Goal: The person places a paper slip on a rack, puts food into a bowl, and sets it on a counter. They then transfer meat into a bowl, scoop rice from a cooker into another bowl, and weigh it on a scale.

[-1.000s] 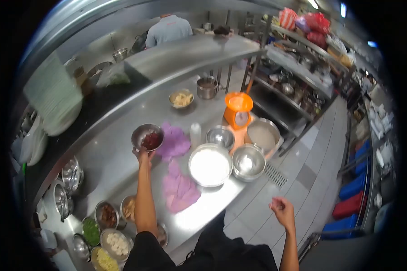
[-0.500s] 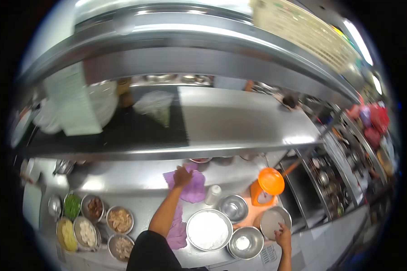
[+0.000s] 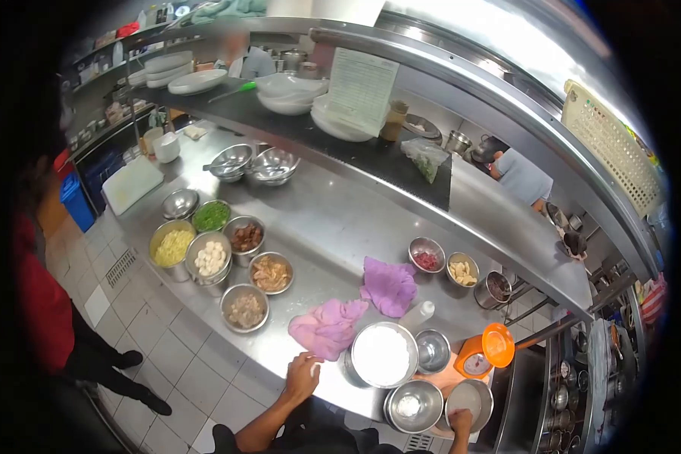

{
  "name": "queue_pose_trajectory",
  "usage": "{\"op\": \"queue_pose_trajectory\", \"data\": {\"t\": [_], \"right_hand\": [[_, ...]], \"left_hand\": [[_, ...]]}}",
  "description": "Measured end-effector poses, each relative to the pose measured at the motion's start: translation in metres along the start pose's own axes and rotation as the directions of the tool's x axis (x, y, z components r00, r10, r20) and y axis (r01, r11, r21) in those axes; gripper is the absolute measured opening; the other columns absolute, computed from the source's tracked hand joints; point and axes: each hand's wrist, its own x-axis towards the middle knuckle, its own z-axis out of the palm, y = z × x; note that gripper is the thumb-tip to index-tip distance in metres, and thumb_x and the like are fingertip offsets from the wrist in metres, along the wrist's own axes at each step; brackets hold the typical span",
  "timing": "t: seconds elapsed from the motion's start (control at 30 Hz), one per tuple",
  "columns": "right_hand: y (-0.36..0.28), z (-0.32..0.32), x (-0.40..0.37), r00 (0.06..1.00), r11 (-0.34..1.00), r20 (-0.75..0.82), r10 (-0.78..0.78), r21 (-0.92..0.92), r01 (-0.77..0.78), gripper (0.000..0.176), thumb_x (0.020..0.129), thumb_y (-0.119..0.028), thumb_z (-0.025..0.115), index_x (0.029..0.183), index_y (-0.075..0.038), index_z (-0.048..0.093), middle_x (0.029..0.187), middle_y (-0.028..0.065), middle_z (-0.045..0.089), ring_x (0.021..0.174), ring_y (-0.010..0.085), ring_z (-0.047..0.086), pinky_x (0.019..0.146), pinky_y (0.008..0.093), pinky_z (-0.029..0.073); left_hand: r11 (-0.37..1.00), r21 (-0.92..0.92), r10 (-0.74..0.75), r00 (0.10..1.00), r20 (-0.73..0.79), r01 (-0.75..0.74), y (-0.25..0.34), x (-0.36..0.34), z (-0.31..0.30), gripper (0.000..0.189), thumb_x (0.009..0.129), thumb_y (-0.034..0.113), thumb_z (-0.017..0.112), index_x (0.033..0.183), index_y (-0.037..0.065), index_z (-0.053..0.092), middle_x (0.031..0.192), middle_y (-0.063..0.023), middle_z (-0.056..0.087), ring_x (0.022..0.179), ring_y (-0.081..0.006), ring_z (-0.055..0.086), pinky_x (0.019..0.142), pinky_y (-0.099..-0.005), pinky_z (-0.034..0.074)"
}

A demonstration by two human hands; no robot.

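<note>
My left hand (image 3: 302, 377) is at the table's front edge, just below a crumpled purple cloth (image 3: 328, 329); its fingers are loosely extended and seem to hold nothing. My right hand (image 3: 460, 421) reaches over the near rim of a steel pot (image 3: 480, 397) with pale contents. Its fingers are drawn together inside; what they hold, if anything, is hidden. Left of that pot is a steel bowl (image 3: 402, 420) with a little white powder. A large bowl of white powder (image 3: 384, 354), an empty steel bowl (image 3: 433, 350) and an orange scale (image 3: 477, 362) stand behind.
A second purple cloth (image 3: 390, 287) and a white bottle (image 3: 418, 314) lie beyond. Bowls of chopped greens (image 3: 212, 216), yellow shreds (image 3: 172, 246) and meat (image 3: 271, 272) stand left. An overhead shelf (image 3: 401, 178) crosses the table. A person in red (image 3: 45, 303) stands at left.
My view has swung left. My left hand has left the far purple cloth and come back to the near edge. My right hand has its fingers drawn together lower in the pot.
</note>
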Motion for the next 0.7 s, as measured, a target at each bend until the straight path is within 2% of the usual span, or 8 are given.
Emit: {"op": "queue_pose_trajectory", "data": {"t": [0.13, 0.3, 0.4, 0.43, 0.5, 0.53, 0.6, 0.7], "right_hand": [[0.026, 0.014, 0.017, 0.982, 0.982, 0.030, -0.189, -0.003, 0.189, 0.015, 0.071, -0.016, 0.066, 0.068, -0.003, 0.073, 0.068, 0.0247, 0.064, 0.067, 0.0388, 0.069, 0.063, 0.0445, 0.055], [0.027, 0.015, 0.021, 0.978, 0.981, 0.121, -0.169, -0.073, 0.179, 0.034, 0.080, -0.025, 0.060, 0.080, 0.008, 0.069, 0.087, 0.0339, 0.064, 0.089, 0.0456, 0.066, 0.083, 0.0518, 0.051], [0.045, 0.033, 0.035, 0.956, 0.958, 0.117, -0.271, -0.061, 0.279, 0.034, 0.080, -0.026, 0.059, 0.077, 0.006, 0.068, 0.084, 0.0308, 0.065, 0.086, 0.0455, 0.066, 0.082, 0.0531, 0.051], [0.071, 0.054, 0.055, 0.882, 0.869, 0.147, -0.448, -0.161, 0.468, 0.031, 0.079, -0.024, 0.060, 0.076, 0.005, 0.068, 0.080, 0.0276, 0.066, 0.080, 0.0459, 0.065, 0.076, 0.0528, 0.051], [0.055, 0.040, 0.040, 0.933, 0.933, -0.022, -0.359, 0.011, 0.360, 0.028, 0.078, -0.025, 0.061, 0.072, 0.002, 0.068, 0.075, 0.0240, 0.066, 0.072, 0.0442, 0.065, 0.068, 0.0522, 0.051], [0.080, 0.061, 0.062, 0.725, 0.729, -0.115, -0.679, -0.223, 0.647, 0.021, 0.074, -0.022, 0.063, 0.067, -0.002, 0.065, 0.068, 0.0204, 0.065, 0.065, 0.0385, 0.064, 0.060, 0.0496, 0.051], [0.053, 0.039, 0.037, 0.927, 0.904, -0.229, -0.296, 0.245, 0.349, 0.024, 0.082, -0.023, 0.065, 0.069, -0.003, 0.066, 0.067, 0.0199, 0.065, 0.060, 0.0338, 0.064, 0.056, 0.0458, 0.048], [0.039, 0.019, 0.009, 0.883, 0.918, -0.347, -0.315, 0.125, 0.376, 0.014, 0.081, -0.017, 0.066, 0.082, -0.003, 0.071, 0.072, 0.0172, 0.069, 0.060, 0.0280, 0.066, 0.057, 0.0393, 0.050]], "left_hand": [[0.990, -0.133, 0.062, 0.997, 0.038, -0.057, 0.033, -0.017, 0.019, 0.018, 0.083, 0.011, 0.065, 0.099, 0.015, 0.071, 0.116, -0.0127, 0.060, 0.104, -0.0320, 0.059, 0.092, -0.0436, 0.044], [0.985, -0.134, 0.102, 0.994, -0.048, -0.108, 0.052, -0.032, 0.002, 0.017, 0.085, 0.011, 0.063, 0.100, 0.014, 0.072, 0.122, -0.0152, 0.058, 0.103, -0.0323, 0.060, 0.092, -0.0427, 0.046], [0.988, -0.145, 0.042, 0.999, -0.018, -0.044, 0.052, -0.062, -0.026, 0.017, 0.086, 0.012, 0.062, 0.099, 0.014, 0.072, 0.122, -0.0158, 0.058, 0.102, -0.0314, 0.061, 0.089, -0.0407, 0.049], [0.991, -0.134, 0.011, 0.999, -0.043, -0.017, 0.050, -0.073, -0.034, 0.016, 0.086, 0.011, 0.062, 0.099, 0.014, 0.072, 0.121, -0.0154, 0.058, 0.100, -0.0312, 0.061, 0.088, -0.0403, 0.049], [0.990, -0.130, -0.067, 0.997, -0.045, 0.060, 0.049, -0.093, -0.050, 0.015, 0.086, 0.011, 0.064, 0.098, 0.013, 0.071, 0.116, -0.0160, 0.059, 0.098, -0.0323, 0.061, 0.086, -0.0412, 0.049], [0.992, -0.112, -0.060, 0.998, -0.012, 0.059, 0.042, -0.094, -0.051, 0.015, 0.086, 0.011, 0.064, 0.098, 0.013, 0.071, 0.116, -0.0160, 0.059, 0.098, -0.0323, 0.061, 0.086, -0.0412, 0.049], [0.996, 0.011, 0.093, 0.985, -0.143, -0.093, 0.022, -0.104, -0.045, 0.014, 0.087, 0.014, 0.064, 0.099, 0.011, 0.071, 0.106, -0.0170, 0.062, 0.097, -0.0311, 0.062, 0.085, -0.0413, 0.049], [0.995, -0.061, 0.093, 0.981, 0.168, -0.084, 0.071, -0.097, -0.021, 0.020, 0.086, 0.017, 0.067, 0.104, 0.009, 0.070, 0.096, -0.0140, 0.065, 0.083, -0.0298, 0.064, 0.075, -0.0397, 0.050]]}}
